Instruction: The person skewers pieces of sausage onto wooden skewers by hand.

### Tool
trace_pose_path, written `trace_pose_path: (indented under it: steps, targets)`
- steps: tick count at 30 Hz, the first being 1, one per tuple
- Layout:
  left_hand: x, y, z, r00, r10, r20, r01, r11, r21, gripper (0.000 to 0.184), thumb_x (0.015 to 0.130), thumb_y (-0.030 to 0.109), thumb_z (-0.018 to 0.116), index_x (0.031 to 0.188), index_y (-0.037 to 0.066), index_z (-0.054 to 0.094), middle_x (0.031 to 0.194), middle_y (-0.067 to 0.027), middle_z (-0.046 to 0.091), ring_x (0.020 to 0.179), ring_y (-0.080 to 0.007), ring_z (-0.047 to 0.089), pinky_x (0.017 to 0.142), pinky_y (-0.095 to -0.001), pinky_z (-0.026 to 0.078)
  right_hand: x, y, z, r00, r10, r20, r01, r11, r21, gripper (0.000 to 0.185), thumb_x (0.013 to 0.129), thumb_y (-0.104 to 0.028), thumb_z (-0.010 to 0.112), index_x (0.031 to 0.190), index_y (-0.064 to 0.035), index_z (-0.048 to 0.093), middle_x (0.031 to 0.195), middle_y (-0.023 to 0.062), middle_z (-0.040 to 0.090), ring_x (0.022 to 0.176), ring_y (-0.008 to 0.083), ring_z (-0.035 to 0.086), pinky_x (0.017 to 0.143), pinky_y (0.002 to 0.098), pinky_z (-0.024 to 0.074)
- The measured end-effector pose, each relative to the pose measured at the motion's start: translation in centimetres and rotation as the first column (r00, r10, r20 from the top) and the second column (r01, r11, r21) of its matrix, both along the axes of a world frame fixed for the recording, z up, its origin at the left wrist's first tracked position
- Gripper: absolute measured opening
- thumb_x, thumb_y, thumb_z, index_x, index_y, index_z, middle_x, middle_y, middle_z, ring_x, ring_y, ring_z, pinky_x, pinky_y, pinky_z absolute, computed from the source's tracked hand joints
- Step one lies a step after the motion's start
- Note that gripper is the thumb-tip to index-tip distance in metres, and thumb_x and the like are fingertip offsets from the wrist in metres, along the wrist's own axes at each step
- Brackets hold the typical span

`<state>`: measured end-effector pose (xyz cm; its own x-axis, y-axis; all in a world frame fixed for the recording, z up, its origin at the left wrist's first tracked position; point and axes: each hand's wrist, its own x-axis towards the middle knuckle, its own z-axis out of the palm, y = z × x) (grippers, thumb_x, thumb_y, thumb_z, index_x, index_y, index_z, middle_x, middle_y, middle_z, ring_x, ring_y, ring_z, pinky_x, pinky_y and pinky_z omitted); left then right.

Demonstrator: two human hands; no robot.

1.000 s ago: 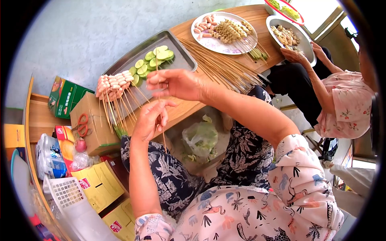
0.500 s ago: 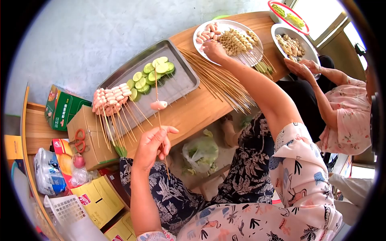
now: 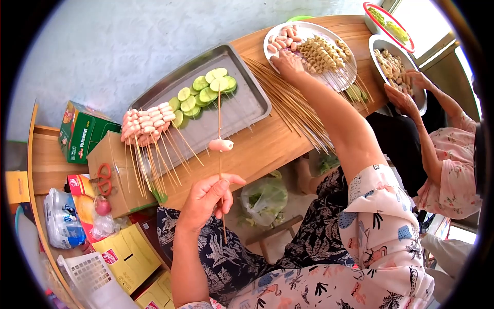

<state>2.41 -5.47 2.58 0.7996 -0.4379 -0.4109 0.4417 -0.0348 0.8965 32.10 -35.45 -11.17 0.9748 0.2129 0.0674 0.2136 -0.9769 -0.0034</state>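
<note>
Between thumb and fingers, my left hand pinches a thin wooden skewer, held upright, with one pink sausage piece threaded on it. My right hand reaches to the near left rim of the white plate, its fingertips by the loose sausages; whether it grips one is hidden. Coiled skewered food lies on the same plate. A metal tray holds green slices on skewers and a pile of sausage skewers.
Bare skewers fan across the wooden table. A co-worker's hands are at a metal bowl at right. Scissors lie against a cardboard box at left. Below the table is a plastic bag.
My right hand has left the skewer and moved up and right to the plate, uncovering the sausage piece. My left hand still holds the skewer, now slightly farther right in view.
</note>
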Motion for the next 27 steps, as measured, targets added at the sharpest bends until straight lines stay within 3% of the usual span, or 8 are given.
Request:
trace_pose_path:
  steps: [5, 6, 8, 10, 14, 20, 22, 27]
  targets:
    - [-0.1, -0.2, -0.2, 1.000, 0.003, 0.012, -0.003, 1.000, 0.006, 0.039, 0.101, 0.030, 0.043, 0.111, -0.003, 0.060, 0.059, 0.0013, 0.053, 0.045, -0.0028, 0.043, 0.043, -0.0158, 0.035, 1.1, -0.7, -2.8, 0.993, -0.106, 0.045, 0.101, 0.989, 0.104, 0.016, 0.090, -0.017, 0.050, 0.100, -0.0126, 0.062, 0.110, 0.0158, 0.060, 0.099, 0.0308, 0.064, 0.080, 0.0398, 0.0521]
    - [-0.1, -0.2, -0.2, 1.000, 0.004, 0.007, -0.004, 1.000, 0.012, 0.039, 0.101, 0.031, 0.043, 0.111, -0.003, 0.060, 0.059, 0.0014, 0.053, 0.045, -0.0027, 0.043, 0.043, -0.0156, 0.035, 1.9, -0.9, -3.7, 0.974, -0.224, 0.030, 0.200, 0.915, 0.352, 0.015, 0.090, -0.019, 0.051, 0.097, -0.0115, 0.061, 0.100, 0.0156, 0.063, 0.095, 0.0289, 0.065, 0.077, 0.0385, 0.0521]
    - [-0.1, -0.3, -0.3, 1.000, -0.013, 0.005, 0.013, 1.000, 0.004, 0.039, 0.101, 0.031, 0.043, 0.111, -0.003, 0.060, 0.059, 0.0015, 0.053, 0.045, -0.0026, 0.043, 0.043, -0.0154, 0.034, 1.3, -1.5, -2.3, 0.894, -0.320, -0.313, 0.424, 0.379, 0.822, 0.014, 0.086, -0.025, 0.057, 0.083, -0.0114, 0.059, 0.069, 0.0100, 0.060, 0.075, 0.0215, 0.064, 0.060, 0.0351, 0.0494]
    - [-0.1, -0.4, -0.4, 1.000, 0.007, 0.018, -0.008, 1.000, 0.030, 0.039, 0.100, 0.033, 0.044, 0.110, -0.002, 0.061, 0.059, 0.0016, 0.053, 0.045, -0.0022, 0.043, 0.042, -0.0149, 0.033, 1.5, -2.7, -2.7, 0.854, -0.023, -0.520, 0.507, -0.193, 0.840, 0.009, 0.083, -0.021, 0.058, 0.080, -0.0137, 0.055, 0.067, 0.0049, 0.055, 0.063, 0.0164, 0.056, 0.048, 0.0318, 0.0425]
    - [0.0, -0.9, -0.4, 0.999, 0.022, 0.049, -0.023, 1.000, 0.015, 0.039, 0.100, 0.033, 0.044, 0.108, -0.002, 0.061, 0.057, 0.0008, 0.051, 0.043, -0.0034, 0.042, 0.041, -0.0158, 0.032, -2.2, -1.7, 2.6, 0.825, 0.308, -0.474, 0.561, -0.548, 0.621, 0.009, 0.080, -0.015, 0.061, 0.082, -0.0109, 0.053, 0.066, 0.0009, 0.052, 0.058, 0.0146, 0.051, 0.049, 0.0273, 0.0396]
    - [-0.3, -1.4, -1.0, 0.997, 0.016, 0.075, -0.014, 1.000, -0.028, 0.039, 0.100, 0.032, 0.044, 0.109, -0.003, 0.060, 0.057, -0.0007, 0.051, 0.043, -0.0046, 0.043, 0.040, -0.0163, 0.034, -8.1, 2.6, 8.7, 0.780, 0.500, -0.376, 0.614, -0.495, 0.615, 0.017, 0.082, -0.014, 0.057, 0.085, 0.0030, 0.056, 0.053, 0.0035, 0.044, 0.062, 0.0155, 0.052, 0.049, 0.0257, 0.0362]
    - [-0.5, -1.4, -1.2, 0.996, 0.013, 0.093, -0.009, 0.999, -0.037, 0.038, 0.100, 0.031, 0.045, 0.109, -0.003, 0.060, 0.057, -0.0008, 0.051, 0.044, -0.0044, 0.043, 0.039, -0.0160, 0.033, -10.9, 4.1, 10.4, 0.785, 0.522, -0.334, 0.592, -0.472, 0.653, 0.009, 0.082, -0.014, 0.055, 0.088, -0.0086, 0.052, 0.084, 0.0084, 0.060, 0.059, 0.0155, 0.053, 0.045, 0.0245, 0.0339]
    - [-1.5, -0.7, -1.4, 0.994, 0.054, 0.093, -0.051, 0.998, -0.031, 0.035, 0.100, 0.029, 0.045, 0.108, -0.002, 0.059, 0.056, -0.0004, 0.049, 0.042, -0.0054, 0.041, 0.037, -0.0170, 0.031, -17.5, 6.2, 12.2, 0.758, 0.593, -0.272, 0.605, -0.484, 0.632, 0.017, 0.091, -0.029, 0.049, 0.086, -0.0134, 0.054, 0.084, 0.0062, 0.060, 0.060, 0.0126, 0.050, 0.051, 0.0248, 0.0369]
